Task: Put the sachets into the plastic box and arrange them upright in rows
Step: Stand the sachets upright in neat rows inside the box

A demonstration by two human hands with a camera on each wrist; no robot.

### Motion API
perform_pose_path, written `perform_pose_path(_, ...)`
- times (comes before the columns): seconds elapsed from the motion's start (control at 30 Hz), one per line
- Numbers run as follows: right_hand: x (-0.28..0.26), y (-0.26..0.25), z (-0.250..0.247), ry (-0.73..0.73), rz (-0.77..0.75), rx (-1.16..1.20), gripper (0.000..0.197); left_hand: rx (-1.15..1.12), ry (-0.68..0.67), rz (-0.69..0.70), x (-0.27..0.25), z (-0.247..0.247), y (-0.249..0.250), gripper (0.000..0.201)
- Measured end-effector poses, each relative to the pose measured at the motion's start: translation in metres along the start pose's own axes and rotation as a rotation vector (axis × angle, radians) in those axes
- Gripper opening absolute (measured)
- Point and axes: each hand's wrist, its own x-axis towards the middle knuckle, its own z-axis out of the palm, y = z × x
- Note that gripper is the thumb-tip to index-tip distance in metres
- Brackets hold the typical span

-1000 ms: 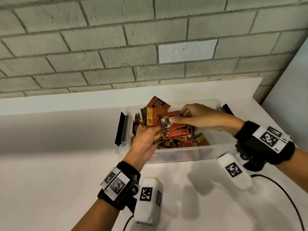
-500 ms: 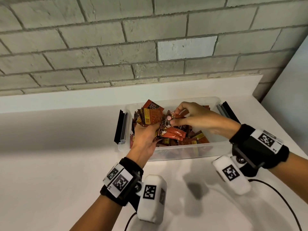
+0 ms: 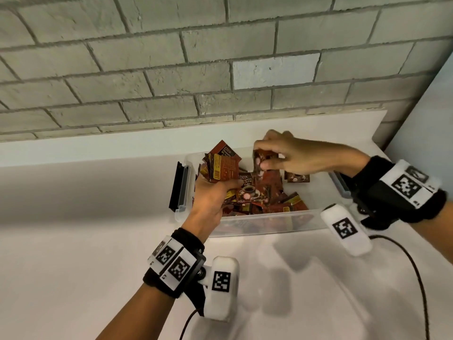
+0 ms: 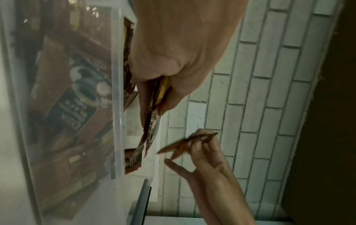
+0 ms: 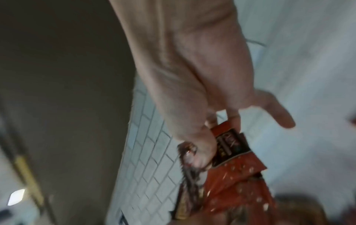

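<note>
Plastic box: the clear plastic box (image 3: 259, 223) stood on the white counter (image 3: 73, 241), its long axis running left to right, parallel to the brick wall (image 3: 171, 69). One box was in view.
Clips: two dark clips, one at the left end (image 3: 178, 186) and one at the right end (image 3: 340, 182) of the box, both folded outward.
Loose sachets: a heap of red-brown sachets (image 3: 264, 197) lay flat and crossed inside the box, mostly in its left and middle part, pointing many ways. Their number could not be counted. One separate sachet (image 3: 297, 178) lay flat near the far right, long axis left to right.
Left hand: the left hand (image 3: 212, 196) was closed around a bunch of sachets (image 3: 221, 168) at the left end of the box. The bunch stood nearly upright, its top edges pointing up and toward the far wall. In the left wrist view several thin edges showed between the fingers (image 4: 150, 94); the exact count was not clear.
Right hand: the right hand (image 3: 291, 155) pinched one sachet (image 3: 263, 159) between thumb and fingers above the far middle of the box. This sachet hung upright, long axis vertical. The little finger (image 5: 277, 112) stuck out apart from the others.
Rows: no ordered row was visible in the box yet.
</note>
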Motion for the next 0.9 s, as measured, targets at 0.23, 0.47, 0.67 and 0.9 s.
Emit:
perform_pose_path(0.23, 0.005, -0.002, 0.018, -0.118, -0.208, -0.307, 0.055, -0.027, -0.075, -0.017, 0.0, 0.003, 0.007, 0.044)
perform_pose_path(0.47, 0.001, 0.019, 0.038, 0.097, 0.294, 0.642, 0.087, -0.1, -0.125, -0.066, 0.002, -0.003, 0.0, 0.039)
perform_pose_path(0.67, 0.005, 0.028, 0.038, -0.041, 0.343, 0.871, 0.039, -0.171, -0.153, -0.093, 0.006, 0.001, 0.0, 0.037)
perform_pose_path(0.9, 0.011, 0.035, 0.032, 0.024, 0.311, 1.059, 0.029, -0.08, -0.055, -0.139, 0.016, -0.012, 0.012, 0.023)
